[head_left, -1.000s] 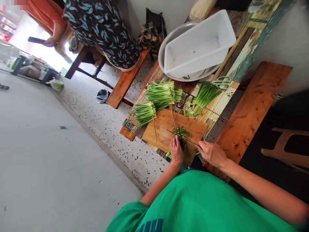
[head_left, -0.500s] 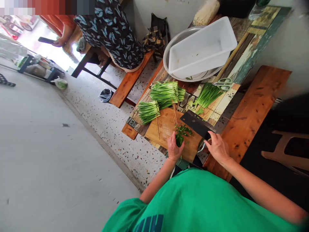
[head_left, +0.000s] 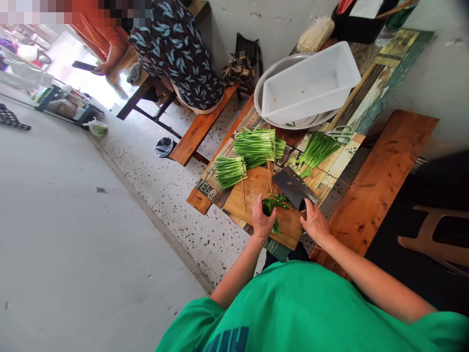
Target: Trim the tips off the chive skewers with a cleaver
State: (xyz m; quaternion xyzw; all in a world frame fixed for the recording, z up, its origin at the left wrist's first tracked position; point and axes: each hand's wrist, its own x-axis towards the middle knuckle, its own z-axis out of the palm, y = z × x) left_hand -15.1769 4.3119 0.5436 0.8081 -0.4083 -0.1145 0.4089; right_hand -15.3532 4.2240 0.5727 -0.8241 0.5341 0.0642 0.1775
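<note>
Here, from the largest thing down to the smallest:

Table: a patterned table [head_left: 370,100] runs from the far wall toward the person, with wooden benches [head_left: 377,183] along both sides.
Person nearby: someone in a dark leaf-print garment [head_left: 176,51] sits on the far left bench, well apart from the person's hands.
Metal tray: a round metal tray [head_left: 264,83] lies at the far part of the table.
White tub: a white rectangular plastic tub [head_left: 311,83] rests tilted on the metal tray.
Cutting board: a wooden cutting board [head_left: 252,188] lies at the near end of the table, under both hands.
Chive bundles: skewered bundles of green chives [head_left: 256,144] lie stacked just beyond the board, with a smaller stack [head_left: 229,171] to their left, their skewer ends reaching onto the board.
Loose chives: a fan of cut chives [head_left: 317,146] lies on the table to the right, beside green-handled scissors [head_left: 342,131].
Cleaver: a dark cleaver [head_left: 293,187] is tilted, its blade slanting over the board, just right of the greens.
Right hand: the right hand [head_left: 314,221] is clenched around the cleaver's handle.
Left hand: the left hand [head_left: 264,220] grasps a small bunch of greens [head_left: 269,208], pressing it onto the board's near part.
Chopped greens: a little heap of chopped greens [head_left: 282,199] lies between bunch and blade.
</note>
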